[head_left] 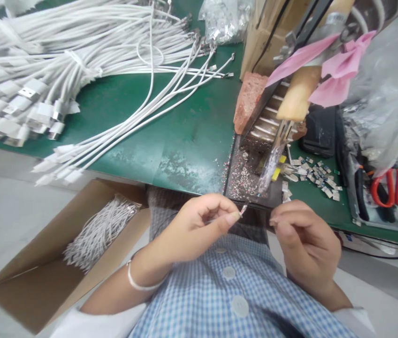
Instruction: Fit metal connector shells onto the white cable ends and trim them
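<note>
My left hand pinches the end of a white cable, with short bare wires poking out past the thumb and fingertip. Most of that cable is hidden by the hand. A short gap to the right, my right hand has its thumb and fingers pressed together; whatever they may hold is too small to make out. Just beyond both hands, a soldering iron with a wooden handle hangs in a stand, its tip pointing down over a dark tray sprinkled with solder bits. Small connector boards lie scattered to the right of it.
Bundled white USB cables cover the back left, with several loose cables beside them. A brick stands by the iron. Red-handled scissors lie at right. An open cardboard box with cables sits below the table edge.
</note>
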{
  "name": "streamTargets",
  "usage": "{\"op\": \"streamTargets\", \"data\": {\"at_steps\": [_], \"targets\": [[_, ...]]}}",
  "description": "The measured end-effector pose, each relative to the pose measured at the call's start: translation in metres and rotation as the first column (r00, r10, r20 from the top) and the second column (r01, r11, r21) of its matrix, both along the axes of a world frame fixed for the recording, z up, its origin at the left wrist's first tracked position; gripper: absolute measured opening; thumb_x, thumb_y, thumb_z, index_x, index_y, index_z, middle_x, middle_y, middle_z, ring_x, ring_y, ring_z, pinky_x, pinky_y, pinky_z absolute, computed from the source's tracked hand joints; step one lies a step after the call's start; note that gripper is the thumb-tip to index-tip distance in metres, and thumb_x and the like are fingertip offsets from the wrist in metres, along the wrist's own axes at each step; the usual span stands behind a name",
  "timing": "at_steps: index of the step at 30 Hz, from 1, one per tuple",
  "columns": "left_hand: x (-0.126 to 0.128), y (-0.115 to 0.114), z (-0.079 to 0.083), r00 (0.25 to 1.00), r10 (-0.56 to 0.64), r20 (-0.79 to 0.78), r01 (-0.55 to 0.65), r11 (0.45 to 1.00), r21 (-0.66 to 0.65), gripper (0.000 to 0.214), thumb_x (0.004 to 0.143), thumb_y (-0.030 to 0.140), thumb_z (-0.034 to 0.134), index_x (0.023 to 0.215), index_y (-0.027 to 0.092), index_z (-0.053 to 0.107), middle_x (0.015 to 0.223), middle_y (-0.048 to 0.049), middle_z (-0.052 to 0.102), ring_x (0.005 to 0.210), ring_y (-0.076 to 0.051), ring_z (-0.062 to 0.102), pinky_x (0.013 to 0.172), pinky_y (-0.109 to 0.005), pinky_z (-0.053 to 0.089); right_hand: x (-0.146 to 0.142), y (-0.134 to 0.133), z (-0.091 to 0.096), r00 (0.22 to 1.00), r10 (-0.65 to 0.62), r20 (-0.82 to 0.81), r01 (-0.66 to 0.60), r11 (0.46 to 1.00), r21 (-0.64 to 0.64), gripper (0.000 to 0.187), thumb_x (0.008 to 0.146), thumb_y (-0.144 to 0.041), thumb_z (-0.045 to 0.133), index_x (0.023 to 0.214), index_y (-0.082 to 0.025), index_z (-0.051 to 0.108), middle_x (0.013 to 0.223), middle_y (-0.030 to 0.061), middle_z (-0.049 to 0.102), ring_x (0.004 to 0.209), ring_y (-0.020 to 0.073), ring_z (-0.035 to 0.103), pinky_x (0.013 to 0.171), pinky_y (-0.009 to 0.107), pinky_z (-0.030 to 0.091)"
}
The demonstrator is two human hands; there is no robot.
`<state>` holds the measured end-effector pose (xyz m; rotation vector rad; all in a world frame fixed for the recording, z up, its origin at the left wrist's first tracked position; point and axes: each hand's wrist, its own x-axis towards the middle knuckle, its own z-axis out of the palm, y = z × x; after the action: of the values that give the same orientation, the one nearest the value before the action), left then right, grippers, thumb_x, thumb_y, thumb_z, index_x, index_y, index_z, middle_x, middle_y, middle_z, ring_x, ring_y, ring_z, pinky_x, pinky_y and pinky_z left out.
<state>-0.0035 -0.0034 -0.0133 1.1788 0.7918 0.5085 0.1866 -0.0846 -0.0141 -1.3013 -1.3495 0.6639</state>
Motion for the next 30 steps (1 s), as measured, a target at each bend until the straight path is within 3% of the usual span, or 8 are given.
{"op": "streamTargets", "data": {"at_steps": [3, 6, 10, 15, 30], "targets": [[0.003, 0.003, 0.004, 0.999, 0.031, -0.013, -0.031, 0.999, 0.020, 0.015, 0.091, 0.026, 0.060, 0.081, 0.015, 0.061, 0.060, 0.0043, 0.051, 0.053, -0.007, 0.043, 0.049, -0.018, 0.034, 0.003, 0.001, 0.002, 0.978, 0.019, 0.210, -0.027, 0.999, 0.035, 0.018, 0.090, -0.013, 0.061, 0.099, -0.026, 0.070, 0.073, 0.0017, 0.064, 0.063, 0.0167, 0.059, 0.056, 0.030, 0.047], [0.007, 0.005, 0.008, 0.998, 0.066, -0.003, -0.066, 0.997, 0.027, 0.014, 0.092, 0.024, 0.058, 0.081, 0.015, 0.060, 0.059, 0.0051, 0.050, 0.052, -0.006, 0.042, 0.048, -0.018, 0.032, 0.003, 0.005, 0.004, 0.953, 0.045, 0.301, -0.049, 0.999, 0.004, 0.018, 0.088, -0.010, 0.060, 0.093, -0.026, 0.065, 0.067, -0.0014, 0.061, 0.054, 0.0142, 0.055, 0.051, 0.028, 0.042], [0.009, 0.006, 0.012, 0.998, 0.062, 0.012, -0.062, 0.998, 0.029, 0.016, 0.093, 0.025, 0.057, 0.081, 0.015, 0.060, 0.059, 0.0053, 0.050, 0.051, -0.006, 0.040, 0.047, -0.018, 0.031, -0.001, 0.012, 0.003, 0.973, -0.011, 0.230, 0.003, 0.999, 0.037, 0.018, 0.085, -0.008, 0.061, 0.090, -0.024, 0.059, 0.076, -0.0002, 0.058, 0.067, 0.0159, 0.058, 0.059, 0.030, 0.047], [0.012, 0.007, 0.007, 0.998, 0.059, 0.004, -0.059, 0.998, 0.008, 0.025, 0.094, 0.035, 0.058, 0.079, 0.016, 0.058, 0.056, 0.0057, 0.049, 0.046, -0.006, 0.039, 0.046, -0.019, 0.032, -0.002, 0.016, 0.004, 0.979, 0.059, 0.193, -0.064, 0.998, 0.021, 0.019, 0.084, -0.007, 0.059, 0.091, -0.025, 0.057, 0.099, 0.0050, 0.062, 0.091, 0.0208, 0.062, 0.079, 0.039, 0.053], [0.017, 0.009, 0.004, 0.994, 0.074, 0.084, -0.074, 0.997, -0.001, 0.020, 0.095, 0.032, 0.057, 0.083, 0.016, 0.056, 0.059, 0.0069, 0.049, 0.049, -0.005, 0.042, 0.046, -0.017, 0.035, -0.004, 0.015, 0.010, 0.996, 0.021, 0.088, -0.027, 0.998, 0.063, 0.017, 0.085, -0.007, 0.060, 0.086, -0.025, 0.059, 0.098, 0.0046, 0.063, 0.095, 0.0221, 0.065, 0.080, 0.040, 0.056]]}}
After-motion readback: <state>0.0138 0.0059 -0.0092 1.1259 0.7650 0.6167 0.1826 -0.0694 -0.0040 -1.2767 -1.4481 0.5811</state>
